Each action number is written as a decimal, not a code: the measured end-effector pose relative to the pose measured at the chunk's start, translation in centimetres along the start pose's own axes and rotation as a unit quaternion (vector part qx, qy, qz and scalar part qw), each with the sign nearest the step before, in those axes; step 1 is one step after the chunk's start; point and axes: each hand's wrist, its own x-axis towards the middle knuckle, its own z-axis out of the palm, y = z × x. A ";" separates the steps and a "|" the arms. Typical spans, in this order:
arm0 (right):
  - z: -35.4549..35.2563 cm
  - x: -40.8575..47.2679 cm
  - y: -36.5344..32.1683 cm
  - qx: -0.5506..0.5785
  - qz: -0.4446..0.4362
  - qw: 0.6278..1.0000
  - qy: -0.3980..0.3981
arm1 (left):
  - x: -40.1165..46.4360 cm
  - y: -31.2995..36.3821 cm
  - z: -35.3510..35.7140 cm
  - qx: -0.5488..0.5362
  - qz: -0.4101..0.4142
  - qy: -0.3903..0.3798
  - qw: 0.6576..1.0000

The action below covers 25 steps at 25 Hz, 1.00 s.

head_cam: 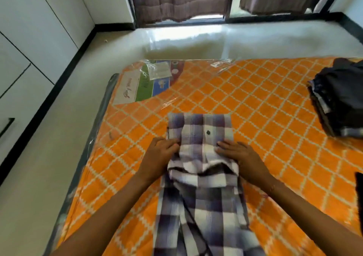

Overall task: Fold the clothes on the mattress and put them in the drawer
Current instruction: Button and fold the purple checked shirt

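Observation:
A purple and white checked shirt [200, 177] lies lengthwise on the orange patterned mattress [265, 102], its far end folded flat with a dark button showing. My left hand [159, 153] rests on the shirt's left edge with its fingers laid over the cloth. On the shirt's right side my right hand [237, 155] presses down, fingers straight and pointing inward. Between the two hands the cloth bunches into a raised fold. The nearer part of the shirt runs toward me between my forearms.
A pile of dark folded clothes [339, 96] sits at the mattress's right edge. White cupboard fronts with a black drawer handle [6, 127] line the left wall. Pale floor [59, 137] surrounds the mattress. A curtained window [180, 0] is at the back. A dark object [359, 192] peeks in at right.

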 end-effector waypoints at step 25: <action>5.1 0.5 -5.2 -0.087 0.150 0.984 -0.044 | 5.2 -2.0 2.3 -0.406 -0.574 0.048 0.709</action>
